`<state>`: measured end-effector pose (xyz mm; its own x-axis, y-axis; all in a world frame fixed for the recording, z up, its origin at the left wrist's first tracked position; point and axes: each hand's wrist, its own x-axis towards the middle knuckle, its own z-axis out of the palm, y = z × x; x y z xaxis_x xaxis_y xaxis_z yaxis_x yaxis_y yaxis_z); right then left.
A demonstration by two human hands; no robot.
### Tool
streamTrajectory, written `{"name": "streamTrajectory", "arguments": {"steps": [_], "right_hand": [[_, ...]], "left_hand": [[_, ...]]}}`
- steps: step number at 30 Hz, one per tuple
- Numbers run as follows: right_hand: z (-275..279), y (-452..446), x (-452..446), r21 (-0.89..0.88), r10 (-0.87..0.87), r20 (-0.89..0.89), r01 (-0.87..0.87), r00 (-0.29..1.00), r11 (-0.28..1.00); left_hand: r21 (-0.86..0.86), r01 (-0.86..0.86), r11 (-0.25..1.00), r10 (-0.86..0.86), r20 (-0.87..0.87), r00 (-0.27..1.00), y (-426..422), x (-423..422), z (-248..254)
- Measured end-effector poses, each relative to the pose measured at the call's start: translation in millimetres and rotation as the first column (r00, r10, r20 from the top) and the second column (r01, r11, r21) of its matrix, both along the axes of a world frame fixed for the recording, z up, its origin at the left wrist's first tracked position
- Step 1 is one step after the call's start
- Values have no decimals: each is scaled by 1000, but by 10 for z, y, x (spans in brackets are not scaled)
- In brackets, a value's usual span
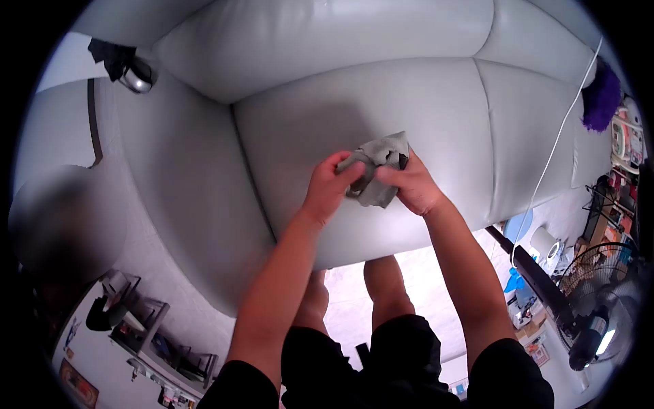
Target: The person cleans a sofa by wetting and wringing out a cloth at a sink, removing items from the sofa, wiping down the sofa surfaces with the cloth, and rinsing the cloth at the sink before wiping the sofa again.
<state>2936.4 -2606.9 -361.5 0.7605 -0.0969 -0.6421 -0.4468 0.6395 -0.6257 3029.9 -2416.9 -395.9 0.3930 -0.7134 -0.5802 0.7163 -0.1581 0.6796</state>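
Note:
Over the sofa seat, both hands grip a crumpled grey cloth [378, 191] with ragged-looking folds and a pointed corner sticking up. My left hand [328, 185] pinches its left side, thumb on top and fingers curled behind. On the opposite side my right hand [414, 183] holds it the same way, thumb pressed on the near face. Some darker patches show in the folds between the thumbs. Whether it is one piece or several layers I cannot tell. Below lies the grey sofa seat [422, 102], with a shadow beside the hands.
A dark object with a shiny rounded part [138, 76] rests on the sofa's left arm. A white cable [555, 146] hangs across the right side. At lower right stands a fan [599, 293]; a purple fluffy thing [601, 99] lies at the sofa's far right end.

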Motion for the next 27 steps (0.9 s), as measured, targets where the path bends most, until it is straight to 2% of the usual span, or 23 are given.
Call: {"name": "streamTrajectory", "arguments": {"steps": [1, 3, 4, 5, 6, 7, 8, 9, 10, 11, 12, 13, 14, 17, 18, 19, 20, 21, 23, 24, 25, 26, 27], "right_hand": [[-32, 105, -93, 11, 8, -8, -8, 1000, 1000], [-183, 243, -238, -413, -4, -84, -31, 996, 910], [-180, 293, -282, -476, -56, -172, -33, 983, 879], [-160, 288, -333, -472, -53, -179, -38, 982, 881], [-119, 247, -385, -364, -52, -249, -44, 967, 930], [-92, 215, -406, -255, -43, -314, -41, 948, 966], [-92, 222, -457, -255, -39, -317, -46, 948, 966], [-93, 256, -524, -160, -30, -302, -19, 953, 987], [-93, 297, -565, -62, -25, -285, 7, 958, 998], [-75, 328, -572, -56, -21, -285, 5, 958, 998], [-42, 353, -583, 135, -62, -231, 95, 971, 986], [7, 368, -594, 323, -115, -186, 172, 976, 931], [70, 367, -597, 322, -115, -190, 172, 975, 931], [148, 349, -600, 411, -141, -270, 246, 953, 878], [86, 332, -659, -25, -89, -212, 86, 973, 996], [40, 310, -709, -463, -16, -182, -72, 983, 883], [22, 292, -782, -666, -33, -144, -72, 989, 743], [39, 263, -872, -665, -32, -143, -72, 989, 744], [135, 249, -1046, -643, -42, -77, -17, 996, 766], [137, 275, -1166, -658, -47, -17, 24, 999, 752], [146, 266, -1317, -635, -12, -22, -5, 1000, 772], [227, 259, -1419, -578, 54, -103, -104, 993, 809], [292, 239, -1472, -511, 126, -178, -201, 976, 835]], "left_hand": [[23, -166, 986, 167, -47, 985, 139, -197, -107], [47, -332, 942, 335, -83, 939, 312, -415, -128], [-42, -453, 891, 445, -125, 887, 399, -521, -108], [-121, -565, 816, 542, -177, 821, 469, -592, -93], [-115, -567, 815, 545, -181, 819, 536, -627, -107], [-52, -522, 851, 516, -95, 851, 585, -628, -118], [17, -478, 878, 478, -11, 878, 617, -651, -125], [22, -483, 876, 483, -12, 876, 598, -714, -141], [98, -384, 918, 373, 115, 921, 477, -718, -64], [143, -334, 931, 309, 173, 935, 415, -676, -17], [191, -286, 939, 241, 228, 943, 353, -635, 27], [158, -255, 954, 254, 26, 967, 309, -584, 36], [116, -234, 965, 252, -177, 951, 269, -543, 26], [25, -231, 973, 231, -193, 954, 237, -439, -27], [30, -233, 972, 235, -193, 953, 287, -436, -9], [153, -99, 983, 99, 10, 995, 353, -436, 31], [297, 11, 955, -70, 189, 979, 415, -456, 80], [298, 10, 954, -69, 190, 979, 483, -519, 145], [336, -45, 941, -112, 433, 895, 679, -728, 316], [340, -45, 939, -114, 431, 895, 801, -811, 390], [374, 7, 927, -198, 474, 858, 928, -906, 466], [412, 55, 910, -280, 510, 813, 1035, -985, 523], [417, 49, 907, -278, 508, 815, 1121, -1051, 553]]}}
